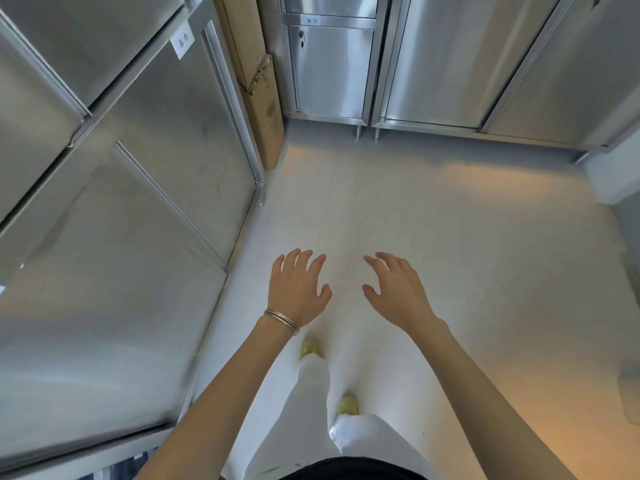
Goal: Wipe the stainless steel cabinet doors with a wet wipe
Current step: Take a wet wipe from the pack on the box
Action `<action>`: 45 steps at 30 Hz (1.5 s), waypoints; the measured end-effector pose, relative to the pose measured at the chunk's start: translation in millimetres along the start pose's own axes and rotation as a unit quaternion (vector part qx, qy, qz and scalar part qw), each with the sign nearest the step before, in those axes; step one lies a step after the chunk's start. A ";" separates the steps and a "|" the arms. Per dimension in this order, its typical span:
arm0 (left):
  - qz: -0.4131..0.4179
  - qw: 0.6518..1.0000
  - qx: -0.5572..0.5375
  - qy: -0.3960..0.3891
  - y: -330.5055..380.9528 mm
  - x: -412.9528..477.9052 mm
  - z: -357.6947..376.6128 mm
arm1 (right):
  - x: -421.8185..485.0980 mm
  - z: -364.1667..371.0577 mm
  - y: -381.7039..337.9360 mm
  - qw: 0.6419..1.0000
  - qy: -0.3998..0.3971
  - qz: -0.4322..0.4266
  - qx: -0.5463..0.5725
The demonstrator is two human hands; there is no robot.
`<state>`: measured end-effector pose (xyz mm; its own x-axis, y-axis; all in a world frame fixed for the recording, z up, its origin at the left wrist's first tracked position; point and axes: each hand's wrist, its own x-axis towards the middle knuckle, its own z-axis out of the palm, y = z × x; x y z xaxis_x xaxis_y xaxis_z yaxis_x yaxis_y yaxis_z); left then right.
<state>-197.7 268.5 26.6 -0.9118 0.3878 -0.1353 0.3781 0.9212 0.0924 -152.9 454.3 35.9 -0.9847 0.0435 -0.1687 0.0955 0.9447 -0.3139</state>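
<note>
A store room in a work place.
Steel cabinet doors [156,150] are seen on two sides, a paper label [181,45] is stuck above one, a lock [302,38] is fitted to another, and a tall cardboard box [254,84] is stood in the corner.

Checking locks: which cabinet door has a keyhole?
The narrow door straight ahead, beside the cardboard box; its lock sits at the upper left. No other shows one.
</note>
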 end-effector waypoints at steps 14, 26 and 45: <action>0.046 0.999 0.010 0.022 -62.7 148.8 -34.8 | 151.4 -35.3 -23.9 0.999 0.039 0.026 0.002; 0.041 0.999 0.030 0.009 -59.8 250.6 -40.3 | 243.2 -44.9 9.9 1.000 0.007 0.015 -0.015; -0.034 0.999 0.013 -0.037 48.1 457.6 -53.0 | 438.9 -124.4 161.1 0.987 -0.077 -0.079 -0.120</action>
<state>-605.3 488.6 21.4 -0.9215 0.3245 -0.2133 0.3204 0.9457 0.0547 -587.8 666.1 27.5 -0.9491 -0.1429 -0.2808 -0.1127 0.9862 -0.1209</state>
